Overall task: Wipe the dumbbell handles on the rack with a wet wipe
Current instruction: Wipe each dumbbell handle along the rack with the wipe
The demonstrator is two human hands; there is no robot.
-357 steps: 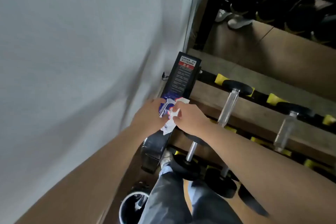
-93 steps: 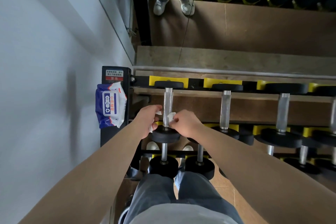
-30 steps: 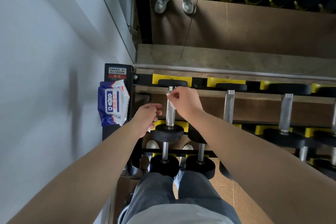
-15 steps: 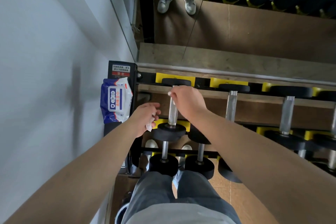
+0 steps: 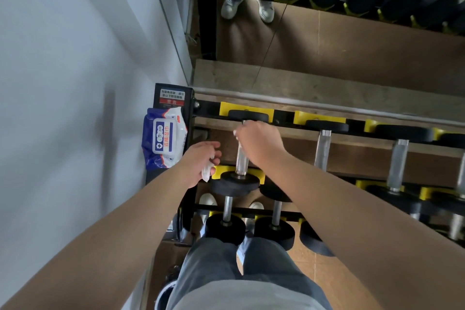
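Observation:
The leftmost dumbbell on the rack's top tier has a knurled steel handle (image 5: pixel 242 161) between black end plates. My right hand (image 5: pixel 258 142) grips the far half of that handle, and a bit of white wet wipe (image 5: pixel 235 132) shows at its fingertips. My left hand (image 5: pixel 198 166) hovers just left of the near plate (image 5: pixel 235 184), apart from the handle. Its curled fingers pinch a crumpled piece of white wipe (image 5: pixel 207 173).
A blue wet-wipe pack (image 5: pixel 163 138) lies on the rack's left end post (image 5: pixel 173 97), against the white wall. More dumbbell handles (image 5: pixel 323 148) run to the right, with a lower tier (image 5: pixel 227 206) below. A mirror behind the rack reflects shoes and dumbbells.
Since 3.1 s ago my right hand has slid from the near end of the handle to its far end. My left hand came off the handle and stays to its left with the wipe piece.

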